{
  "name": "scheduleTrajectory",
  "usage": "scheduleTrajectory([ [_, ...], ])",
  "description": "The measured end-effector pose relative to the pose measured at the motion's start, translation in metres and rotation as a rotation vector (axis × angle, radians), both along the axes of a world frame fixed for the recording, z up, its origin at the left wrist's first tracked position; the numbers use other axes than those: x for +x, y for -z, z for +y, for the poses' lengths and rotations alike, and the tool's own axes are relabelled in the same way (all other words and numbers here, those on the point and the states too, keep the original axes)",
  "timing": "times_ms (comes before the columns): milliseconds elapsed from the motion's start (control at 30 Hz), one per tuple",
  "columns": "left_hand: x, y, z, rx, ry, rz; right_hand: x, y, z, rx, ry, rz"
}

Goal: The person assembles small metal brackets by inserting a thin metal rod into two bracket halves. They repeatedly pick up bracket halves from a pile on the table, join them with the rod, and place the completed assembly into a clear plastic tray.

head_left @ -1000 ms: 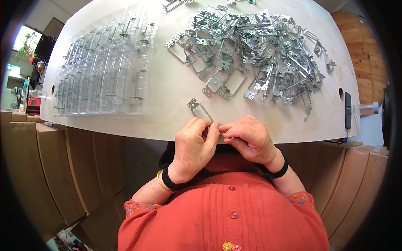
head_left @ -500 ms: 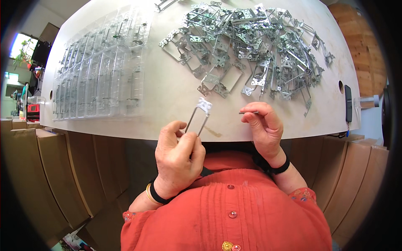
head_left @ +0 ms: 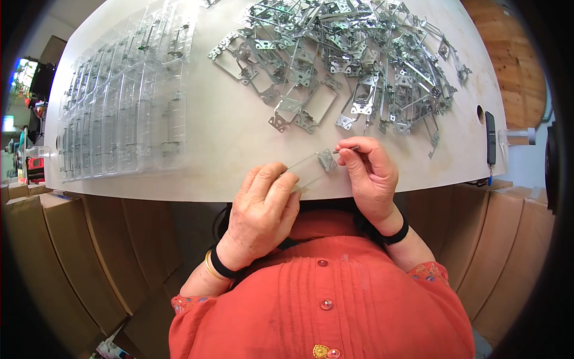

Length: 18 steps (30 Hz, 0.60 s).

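Note:
My left hand [head_left: 263, 209] is closed on one end of a U-shaped metal wire bracket [head_left: 326, 160], whose plate end points up and to the right. Between the thumb and forefinger of my right hand [head_left: 371, 173] is pinched a thin, dark metal rod [head_left: 345, 149]. The rod's tip is close to the bracket's plate; whether they touch I cannot tell. Just beyond my hands lies a large heap of similar silvery metal brackets [head_left: 359, 99], tangled together on the white table [head_left: 227, 155].
Clear plastic trays [head_left: 128, 128] with long slots, several holding metal parts, lie on the table's left. A dark, flat device [head_left: 491, 139] sits at the right edge beside a round hole [head_left: 480, 115]. Cardboard boxes [head_left: 66, 257] stand below the table on both sides.
My left hand has turned the bracket from nearly upright to leaning right, bringing its plate beside the rod. My right hand has moved slightly left and up. The whole view has shifted a little.

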State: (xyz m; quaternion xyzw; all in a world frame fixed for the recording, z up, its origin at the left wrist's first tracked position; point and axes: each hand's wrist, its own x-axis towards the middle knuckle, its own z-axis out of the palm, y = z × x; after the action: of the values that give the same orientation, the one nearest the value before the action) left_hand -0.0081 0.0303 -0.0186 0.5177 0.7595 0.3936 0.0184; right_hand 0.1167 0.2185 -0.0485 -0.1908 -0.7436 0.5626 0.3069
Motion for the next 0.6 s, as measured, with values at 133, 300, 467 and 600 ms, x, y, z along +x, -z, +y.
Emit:
scheduleTrajectory([
  [133, -0.003, 0.009, 0.0, 0.063, -0.011, -0.081, -0.002, -0.002, -0.001, 0.064, 0.021, -0.045],
  [300, -0.006, 0.012, 0.002, 0.11, -0.016, -0.105, -0.005, -0.003, 0.001, 0.065, 0.014, -0.094],
  [467, -0.009, 0.015, 0.002, 0.143, -0.01, -0.116, -0.008, -0.006, 0.0, 0.102, 0.018, -0.11],
  [600, -0.01, 0.017, 0.003, 0.168, -0.004, -0.125, -0.009, -0.005, 0.001, 0.114, 0.018, -0.127],
])
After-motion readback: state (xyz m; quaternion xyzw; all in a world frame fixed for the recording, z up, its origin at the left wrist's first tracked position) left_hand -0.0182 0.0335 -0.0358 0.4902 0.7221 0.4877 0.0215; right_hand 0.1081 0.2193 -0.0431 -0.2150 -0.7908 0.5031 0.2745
